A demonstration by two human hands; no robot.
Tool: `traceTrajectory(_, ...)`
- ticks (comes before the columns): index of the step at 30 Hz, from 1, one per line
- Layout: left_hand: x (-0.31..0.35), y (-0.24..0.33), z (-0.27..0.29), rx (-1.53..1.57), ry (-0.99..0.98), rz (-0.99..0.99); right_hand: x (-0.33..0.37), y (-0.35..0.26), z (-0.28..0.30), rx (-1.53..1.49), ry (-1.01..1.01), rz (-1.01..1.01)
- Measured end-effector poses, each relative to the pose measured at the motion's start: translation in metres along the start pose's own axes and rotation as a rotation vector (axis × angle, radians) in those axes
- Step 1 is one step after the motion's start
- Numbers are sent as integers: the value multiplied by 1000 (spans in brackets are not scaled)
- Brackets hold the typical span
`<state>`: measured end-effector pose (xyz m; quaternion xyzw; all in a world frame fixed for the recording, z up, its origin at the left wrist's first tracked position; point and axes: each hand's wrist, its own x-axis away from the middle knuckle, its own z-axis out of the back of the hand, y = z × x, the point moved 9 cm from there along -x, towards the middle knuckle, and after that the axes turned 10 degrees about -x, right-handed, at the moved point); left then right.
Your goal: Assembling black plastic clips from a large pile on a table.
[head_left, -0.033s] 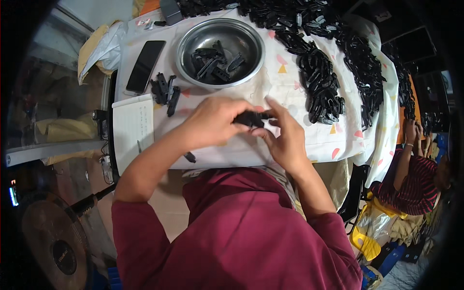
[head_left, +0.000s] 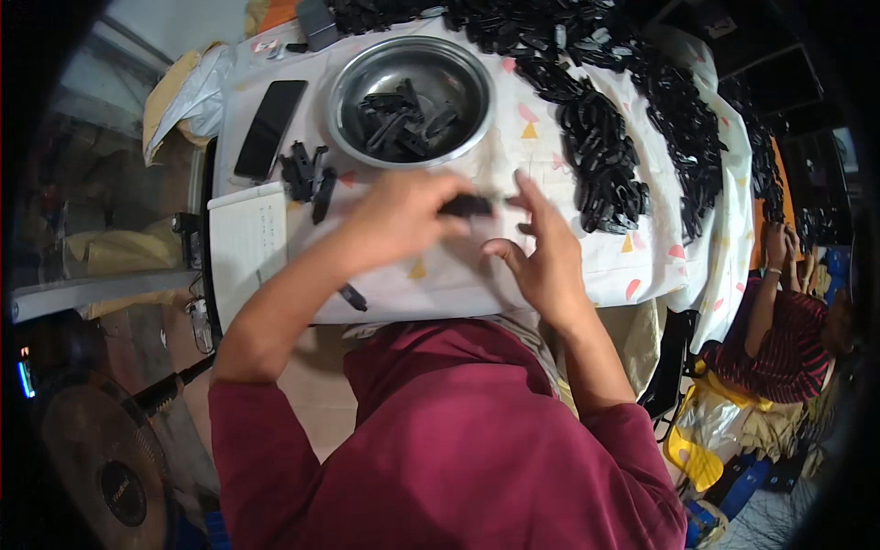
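Observation:
My left hand (head_left: 403,213) is closed on a small black plastic part (head_left: 469,205) above the near middle of the table. Blur hides the part's exact kind. Beside it on the right, my right hand (head_left: 547,252) is open, thumb and fingers apart, its fingertips close to the part's right end. Beyond my hands stands a round steel bowl (head_left: 490,124) with several narrow black plastic parts (head_left: 403,119) in it. More loose black parts (head_left: 307,174) lie left of the bowl. One black piece (head_left: 353,296) rests at the near table edge by my left forearm.
A dark phone (head_left: 271,128) and an open notebook (head_left: 243,247) lie on the left. Heaps of black parts (head_left: 605,165) cover the far and right sides of the patterned tablecloth (head_left: 513,284). A fan (head_left: 119,486) stands lower left; another person (head_left: 779,339) sits far right.
My right hand has come away from the black part and its fingers have spread. The part stays in my left hand. The whole view has shifted slightly left.

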<state>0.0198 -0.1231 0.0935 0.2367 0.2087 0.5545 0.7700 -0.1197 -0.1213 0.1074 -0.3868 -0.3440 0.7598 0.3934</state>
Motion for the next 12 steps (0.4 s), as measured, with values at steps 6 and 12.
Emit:
traceTrajectory(6,-21,-81,40,-375,71,366,26,92,79,630,45,-303)
traceTrajectory(12,48,-36,32,-278,-79,-64,29,115,82,831,-39,-194)
